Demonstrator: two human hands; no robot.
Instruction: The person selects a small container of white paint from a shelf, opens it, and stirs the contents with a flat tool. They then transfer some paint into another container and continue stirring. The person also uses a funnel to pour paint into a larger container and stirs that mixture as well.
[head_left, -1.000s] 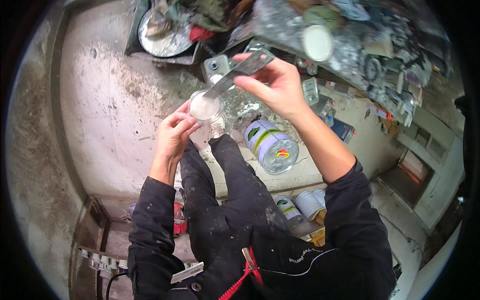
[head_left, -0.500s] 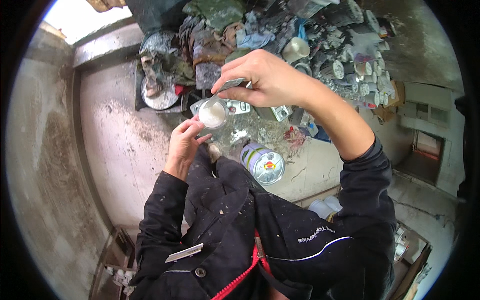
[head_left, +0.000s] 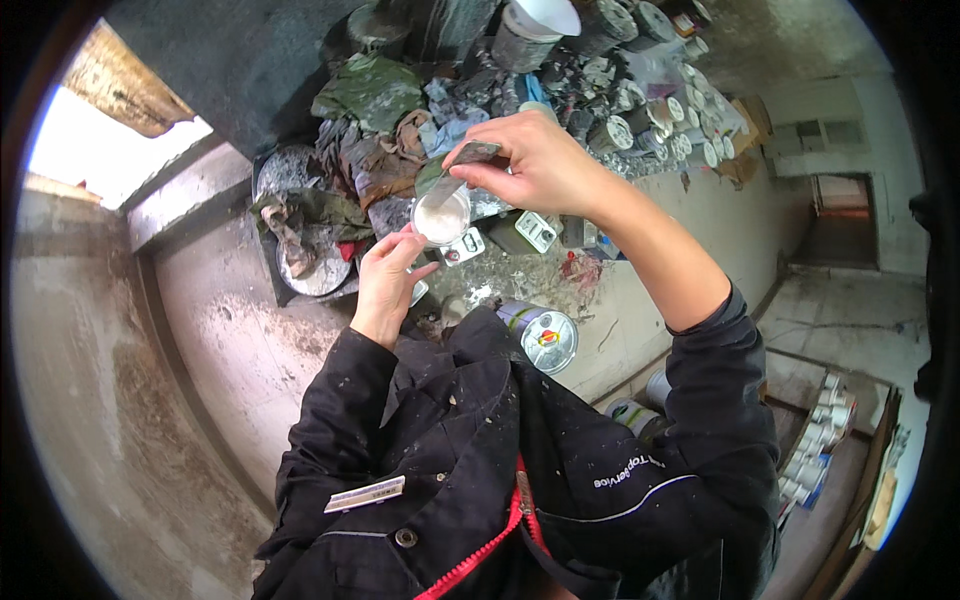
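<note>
From the left, we see a round, whitened pan point(head_left: 325, 276) near heaped cloths point(head_left: 370, 155). Our left hand point(head_left: 390, 275) grips a small clear cup point(head_left: 463, 228), raised in front of us, with whitish stuff point(head_left: 441, 219) inside. A flat scraper point(head_left: 475, 152) slants down at its mouth, the upper end pinched in our right hand point(head_left: 535, 165), apart from the left. A lidded bucket point(head_left: 549, 342) stands on the floor point(head_left: 612, 320).
</note>
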